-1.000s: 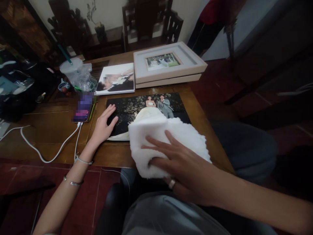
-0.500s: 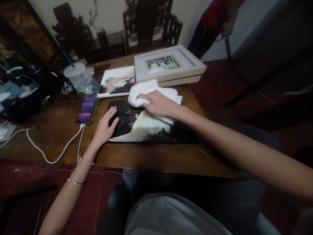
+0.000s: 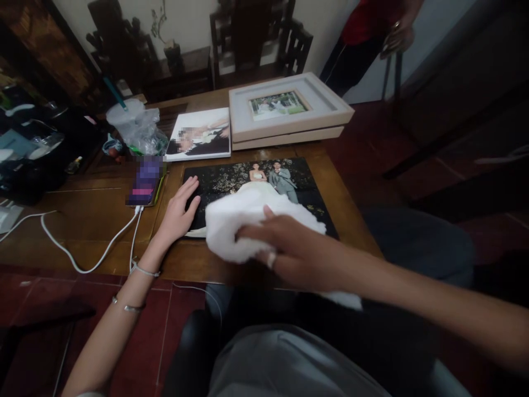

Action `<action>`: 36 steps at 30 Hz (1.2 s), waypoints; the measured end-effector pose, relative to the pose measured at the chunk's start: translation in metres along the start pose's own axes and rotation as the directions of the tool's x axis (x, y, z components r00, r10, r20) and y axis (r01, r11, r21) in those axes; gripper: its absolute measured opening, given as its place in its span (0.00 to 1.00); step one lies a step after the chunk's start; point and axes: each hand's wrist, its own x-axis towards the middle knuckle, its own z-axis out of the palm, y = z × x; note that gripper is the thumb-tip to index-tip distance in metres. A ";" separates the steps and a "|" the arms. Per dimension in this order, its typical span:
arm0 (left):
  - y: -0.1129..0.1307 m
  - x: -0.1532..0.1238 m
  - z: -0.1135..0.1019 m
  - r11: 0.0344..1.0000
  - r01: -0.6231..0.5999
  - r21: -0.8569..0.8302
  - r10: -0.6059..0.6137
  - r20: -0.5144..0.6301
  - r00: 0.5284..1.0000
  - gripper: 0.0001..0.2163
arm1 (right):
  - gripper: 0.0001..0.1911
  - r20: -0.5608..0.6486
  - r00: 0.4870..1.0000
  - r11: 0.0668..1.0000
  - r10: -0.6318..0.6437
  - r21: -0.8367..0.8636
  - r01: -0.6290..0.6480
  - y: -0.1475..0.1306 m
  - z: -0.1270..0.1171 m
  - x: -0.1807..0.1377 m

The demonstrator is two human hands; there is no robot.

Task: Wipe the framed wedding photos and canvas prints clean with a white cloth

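A large dark wedding photo print (image 3: 231, 179) lies flat on the wooden table (image 3: 91, 220). My left hand (image 3: 178, 212) rests open with fingers spread on the print's left edge. My right hand (image 3: 285, 251) presses a white fluffy cloth (image 3: 239, 223) onto the print's near part, fingers curled over the cloth. The cloth covers the print's lower middle.
Behind the print lie a smaller photo print (image 3: 200, 134) and two stacked framed pictures (image 3: 289, 110). A phone (image 3: 144, 182) with a white cable (image 3: 82, 259) sits to the left, beside a plastic cup in a bag (image 3: 132, 127). Another person (image 3: 372, 33) stands at the back right. Dark chairs (image 3: 256, 33) stand behind the table.
My right hand swept the cloth from the print's near edge to its far edge and back toward me. The left hand stayed in place.
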 end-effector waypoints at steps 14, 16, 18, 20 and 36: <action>-0.004 -0.001 0.000 1.000 -0.012 -0.017 0.012 -0.008 1.000 0.20 | 0.23 -0.186 0.980 0.922 0.068 -0.365 -0.133 0.063 -0.012 0.084; -0.003 -0.001 0.000 1.000 -0.010 -0.019 0.010 -0.010 1.000 0.20 | 0.26 -0.110 0.991 0.915 0.074 -0.387 -0.111 0.044 0.007 0.063; -0.002 -0.001 0.000 1.000 -0.001 -0.020 0.001 -0.006 1.000 0.20 | 0.27 -0.053 0.998 0.938 0.023 -0.345 -0.040 0.022 0.022 0.039; -0.001 -0.001 0.000 1.000 0.006 -0.027 -0.006 -0.002 1.000 0.21 | 0.28 0.008 0.999 0.964 -0.042 -0.262 0.043 0.002 0.030 0.015; 0.001 -0.001 0.000 0.996 -0.015 -0.089 0.009 -0.073 0.997 0.20 | 0.25 -0.245 0.960 0.915 0.135 -0.341 -0.215 0.051 -0.014 0.104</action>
